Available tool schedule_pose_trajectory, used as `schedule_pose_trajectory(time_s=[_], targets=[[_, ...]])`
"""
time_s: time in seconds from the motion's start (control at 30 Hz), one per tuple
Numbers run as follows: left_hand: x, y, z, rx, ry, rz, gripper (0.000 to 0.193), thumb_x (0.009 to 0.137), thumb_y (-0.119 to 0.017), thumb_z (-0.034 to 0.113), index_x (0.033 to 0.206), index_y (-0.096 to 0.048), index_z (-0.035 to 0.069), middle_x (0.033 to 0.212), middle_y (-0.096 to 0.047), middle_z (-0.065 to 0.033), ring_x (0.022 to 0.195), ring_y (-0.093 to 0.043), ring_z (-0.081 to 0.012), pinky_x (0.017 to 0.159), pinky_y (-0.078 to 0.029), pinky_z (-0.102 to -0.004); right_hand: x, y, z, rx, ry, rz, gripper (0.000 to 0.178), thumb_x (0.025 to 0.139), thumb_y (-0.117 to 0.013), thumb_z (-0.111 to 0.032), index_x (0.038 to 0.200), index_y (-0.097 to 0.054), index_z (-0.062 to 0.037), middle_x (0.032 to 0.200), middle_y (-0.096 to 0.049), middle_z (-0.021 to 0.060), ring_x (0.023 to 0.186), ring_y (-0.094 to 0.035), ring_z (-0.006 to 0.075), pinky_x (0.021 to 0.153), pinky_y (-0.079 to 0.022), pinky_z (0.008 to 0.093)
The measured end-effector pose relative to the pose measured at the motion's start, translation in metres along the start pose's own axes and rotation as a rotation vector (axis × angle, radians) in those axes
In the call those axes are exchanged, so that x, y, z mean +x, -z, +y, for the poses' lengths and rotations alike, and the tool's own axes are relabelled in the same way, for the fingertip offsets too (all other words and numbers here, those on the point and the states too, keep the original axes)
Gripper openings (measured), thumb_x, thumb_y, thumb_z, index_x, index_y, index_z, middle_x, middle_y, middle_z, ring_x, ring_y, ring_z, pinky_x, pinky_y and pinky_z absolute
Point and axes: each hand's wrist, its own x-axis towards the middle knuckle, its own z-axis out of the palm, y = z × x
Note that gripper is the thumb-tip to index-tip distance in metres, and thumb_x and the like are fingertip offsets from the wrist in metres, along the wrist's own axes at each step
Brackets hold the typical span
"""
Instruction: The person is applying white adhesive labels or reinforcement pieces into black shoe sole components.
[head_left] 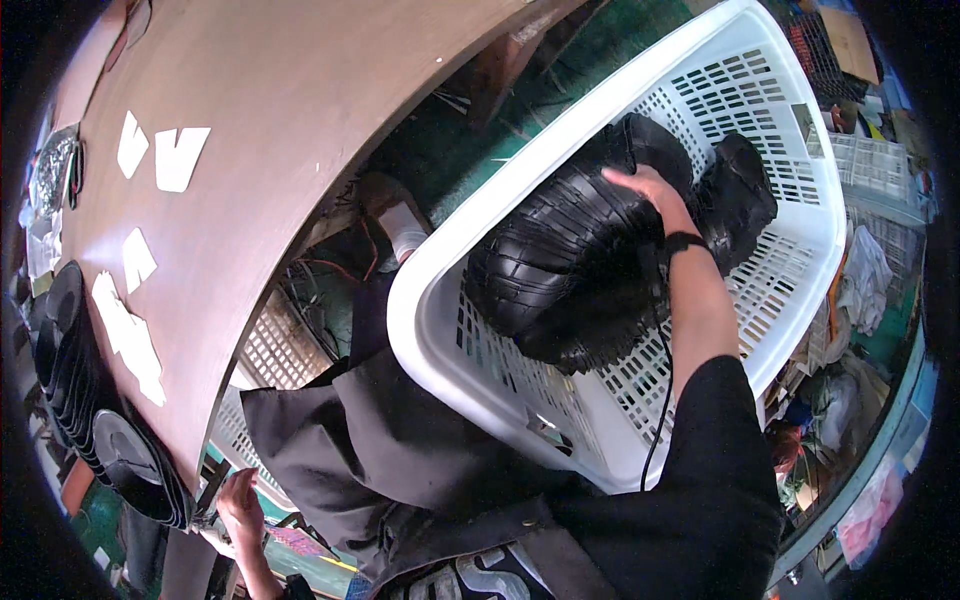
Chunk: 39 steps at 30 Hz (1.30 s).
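My right hand (652,188) reaches into a white plastic laundry-type basket (440,260), resting on a thick row of nested black, shiny, curved pieces (560,240). One digit stretches out across them; the other fingers are partly hidden. Beyond my wrist, a smaller bundle of black pieces (738,195) leans against the basket wall. At the lower left, my left hand (240,510) hangs beside the table corner with its fingers loosely bent and nothing visible in them. Nearest to it on the table edge is a stack of flat black pieces (135,455).
White cut-out pieces (130,335) lie on the brown table (300,90). Another row of black pieces (65,320) lines its left edge. A pale crate (285,340) stands under the table. Plastic bags and clutter (835,400) fill the right side. A black cord (658,430) hangs from my right wrist area.
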Motion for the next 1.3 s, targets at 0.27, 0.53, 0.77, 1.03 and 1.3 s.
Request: schedule_pose_trajectory(time_s=[0.27, 0.53, 0.77, 1.03, 1.3], targets=[[-0.001, 0.0, 0.004, -0.048, -0.127, 0.06, 0.026, 0.073, -0.053, -0.007, 0.094, -0.065, 0.002, 0.084, -0.065, -0.0155, 0.075, -0.064, -0.0333, 0.066, -0.05, -0.0388, -0.075, -0.018, 0.024, -0.087, 0.272, 0.497, 0.067, 0.064, -0.076, -0.057, 0.095, -0.064, 0.0006, 0.094, -0.067, 0.0193, 0.091, -0.063, 0.0379, 0.081, -0.048, 0.0445], [-0.021, 0.004, 0.043, -0.221, -0.121, 0.178, 0.023, 0.076, -0.054, -0.009, 0.095, -0.065, 0.0, 0.083, -0.064, -0.0165, 0.077, -0.064, -0.0327, 0.069, -0.049, -0.0377, -0.227, 0.056, 0.003, 0.697, 0.58, 0.642, 0.04, 0.075, -0.079, -0.022, 0.104, -0.064, 0.0007, 0.098, -0.068, 0.0086, 0.087, -0.062, 0.0151, 0.081, -0.047, 0.0301], [-0.034, 0.01, 0.213, -1.337, -0.38, -0.095, 0.065, 0.096, -0.052, 0.016, 0.15, -0.015, 0.016, 0.149, -0.028, -0.0105, 0.116, -0.053, -0.0201, 0.081, -0.053, -0.0312, -0.472, 0.027, -0.051, 0.136, 0.871, 0.543, 0.042, 0.07, -0.08, -0.013, 0.104, -0.061, 0.0017, 0.099, -0.067, 0.0094, 0.091, -0.062, 0.0149, 0.084, -0.048, 0.0308], [-0.144, -0.012, 0.14, -1.645, -0.172, -0.069, 0.069, 0.091, -0.06, 0.018, 0.147, -0.02, 0.011, 0.146, -0.03, -0.0121, 0.117, -0.049, -0.0223, 0.059, -0.057, -0.025, -0.662, -0.085, -0.082, -0.414, 1.521, 0.369, 0.039, 0.074, -0.07, -0.04, 0.076, -0.062, -0.001, 0.079, -0.05, 0.0088, 0.084, -0.054, 0.0237, 0.073, -0.047, 0.0301], [-0.176, -0.093, 0.005, -1.357, 0.015, -0.063, 0.068, 0.093, -0.057, 0.04, 0.146, -0.029, 0.009, 0.139, -0.044, -0.014, 0.123, -0.046, -0.0234, 0.088, -0.049, -0.0337, -0.665, -0.122, -0.111, -0.065, 1.59, 0.075, 0.035, 0.076, -0.074, -0.024, 0.104, -0.067, -0.0048, 0.096, -0.068, 0.0082, 0.09, -0.064, 0.0258, 0.081, -0.051, 0.0358]])
